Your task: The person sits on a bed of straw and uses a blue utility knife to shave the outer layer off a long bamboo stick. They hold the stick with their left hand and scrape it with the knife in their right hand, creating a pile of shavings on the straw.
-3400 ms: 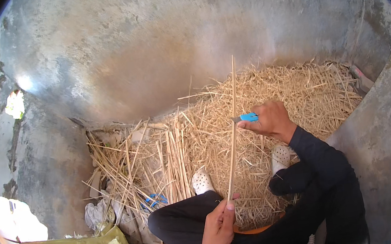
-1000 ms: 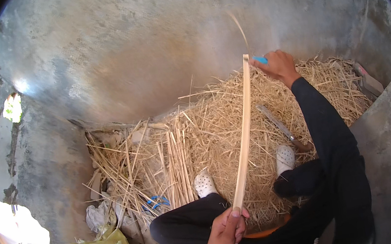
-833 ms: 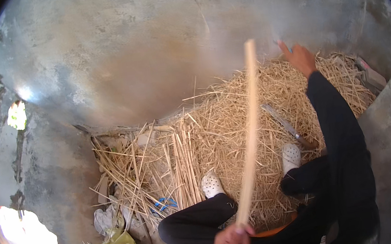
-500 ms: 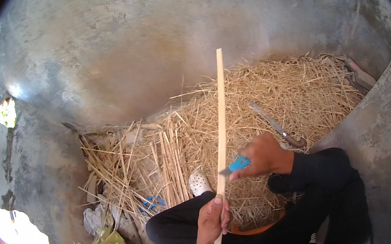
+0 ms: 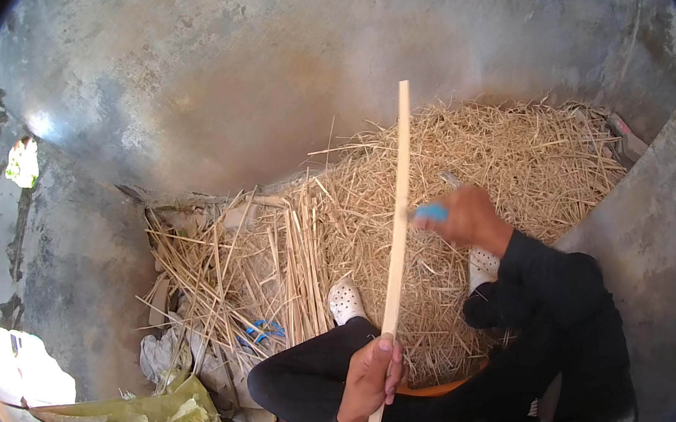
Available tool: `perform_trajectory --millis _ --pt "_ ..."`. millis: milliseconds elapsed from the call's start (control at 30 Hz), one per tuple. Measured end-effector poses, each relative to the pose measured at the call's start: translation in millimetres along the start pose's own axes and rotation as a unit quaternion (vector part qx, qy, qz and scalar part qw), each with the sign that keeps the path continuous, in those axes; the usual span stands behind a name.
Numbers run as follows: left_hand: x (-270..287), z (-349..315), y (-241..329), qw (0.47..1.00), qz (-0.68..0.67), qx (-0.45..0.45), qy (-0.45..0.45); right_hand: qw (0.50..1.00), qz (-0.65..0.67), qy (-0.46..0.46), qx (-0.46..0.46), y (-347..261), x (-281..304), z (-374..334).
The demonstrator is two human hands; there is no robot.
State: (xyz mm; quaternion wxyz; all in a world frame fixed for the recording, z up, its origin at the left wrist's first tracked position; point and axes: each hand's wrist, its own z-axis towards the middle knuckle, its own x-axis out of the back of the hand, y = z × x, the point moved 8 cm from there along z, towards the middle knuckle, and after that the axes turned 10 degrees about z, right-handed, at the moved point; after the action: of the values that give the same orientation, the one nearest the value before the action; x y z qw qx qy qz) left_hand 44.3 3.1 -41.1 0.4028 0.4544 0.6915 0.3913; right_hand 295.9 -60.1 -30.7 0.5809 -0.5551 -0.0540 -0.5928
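Observation:
A long, pale strip of split wood or bamboo (image 5: 397, 271) rises at a slant from my lap. My left hand (image 5: 369, 380) is closed round its lower part. In my right hand (image 5: 472, 218) is a blue-handled knife (image 5: 431, 212), its front end against or very near the strip's right side, well above my left hand. Motion smears the knife and fingers, so the blade is hard to make out and contact cannot be confirmed.
Shavings (image 5: 517, 155) cover the floor before me. Thin strips (image 5: 301, 258) lie in a bundle and a loose heap at left, beside a yellow sack (image 5: 174, 421). A metal tool (image 5: 450, 179) is mostly hidden behind my right hand. Concrete walls (image 5: 254, 78) close in the space.
My right hand and the knife have moved up along the strip, away from my left hand. The strip's top now leans further right. My left hand keeps its hold.

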Motion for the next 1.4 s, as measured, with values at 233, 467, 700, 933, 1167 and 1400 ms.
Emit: perform_trajectory --millis 233,467,700,933,1167,1400 --pt "-3 -7 4 1.0 0.029 -0.01 0.008 0.993 0.054 -0.041 0.099 -66 -16 -41" --pt "-19 -22 9 0.999 0.034 -0.014 -0.019 0.998 -0.029 0.044 -0.035 11 17 5" --pt "-15 -33 1 0.999 -0.015 -0.042 -0.019 0.995 0.004 -0.001 0.101 -69 1 -41" --pt "-24 -44 15 0.997 0.037 -0.069 -0.022 0.982 -0.018 0.056 0.179 -98 40 -40" --pt "-4 -54 15 0.995 0.017 -0.098 0.002 0.966 -0.076 0.063 0.238 -127 35 -20" --pt "-10 -73 -19 0.996 0.028 -0.083 -0.013 0.982 -0.094 0.148 -0.064 9 83 47"
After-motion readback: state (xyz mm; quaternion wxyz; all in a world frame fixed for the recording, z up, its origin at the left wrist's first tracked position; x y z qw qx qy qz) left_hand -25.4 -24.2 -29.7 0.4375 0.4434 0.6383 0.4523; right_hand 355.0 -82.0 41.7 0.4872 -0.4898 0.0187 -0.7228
